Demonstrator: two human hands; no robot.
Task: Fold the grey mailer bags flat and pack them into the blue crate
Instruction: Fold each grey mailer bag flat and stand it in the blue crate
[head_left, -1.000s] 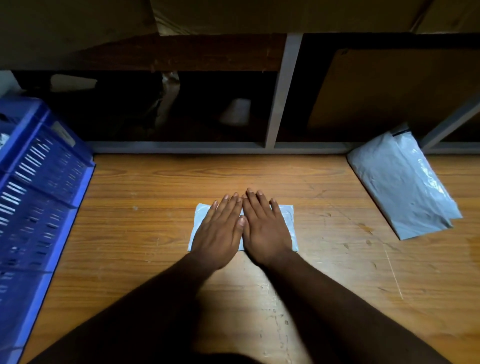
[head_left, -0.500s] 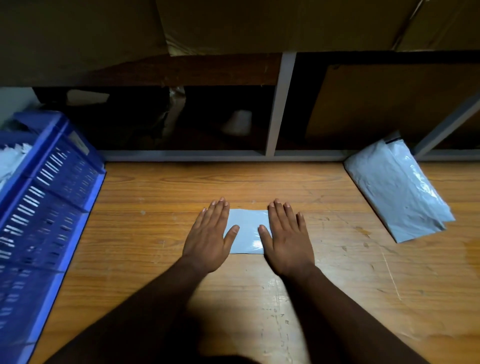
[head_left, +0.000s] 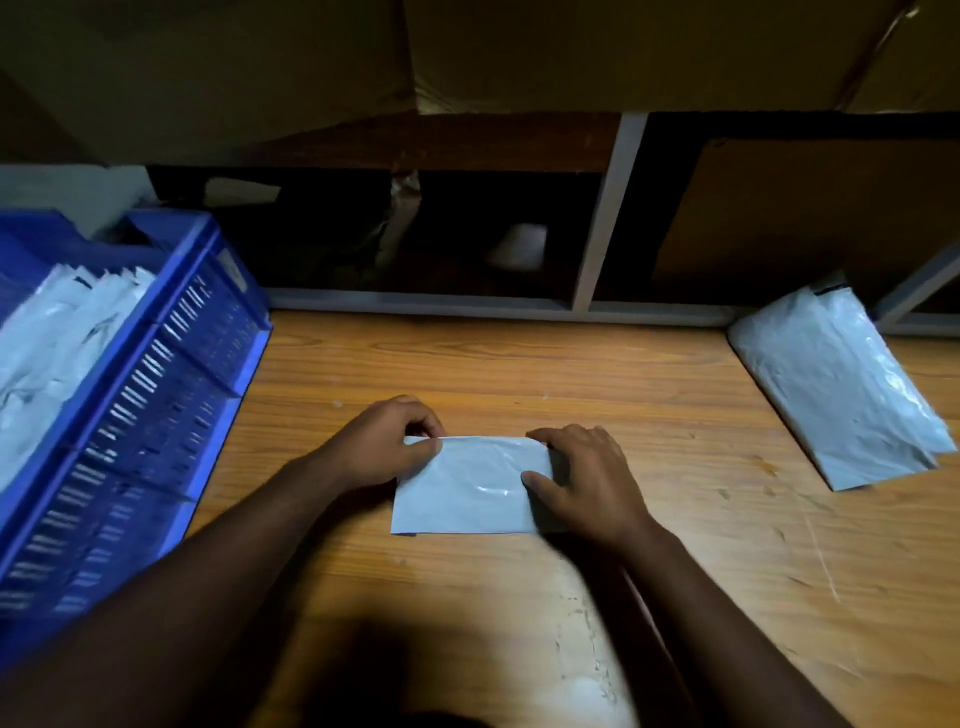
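Pinching the upper left corner of the folded mailer bag (head_left: 470, 486), the left hand (head_left: 382, 447) has fingers curled over the far edge with the thumb on top. Right hand (head_left: 587, 478) grips the bag's right side, fingers curled over the upper right corner, thumb pressed on the top face. Bag sits at frame centre on the wooden bench (head_left: 701, 571), a small grey rectangle; lower edge lies on the wood, whether the far edge is lifted can't be told. Both forearms run in from the bottom of the frame, dark shadow between them. Left side of frame: blue crate (head_left: 171, 374) with slotted walls, holding packed bags (head_left: 57, 338), whitish-grey, slightly blurred. Right side, well apart from the hands: stack of unfolded mailer bags (head_left: 841, 384) lying angled on the bench, its top end against the grey shelf frame (head_left: 608, 218). Upper frame: dark shelf openings, brown cardboard (head_left: 805, 218) behind the frame on the right.
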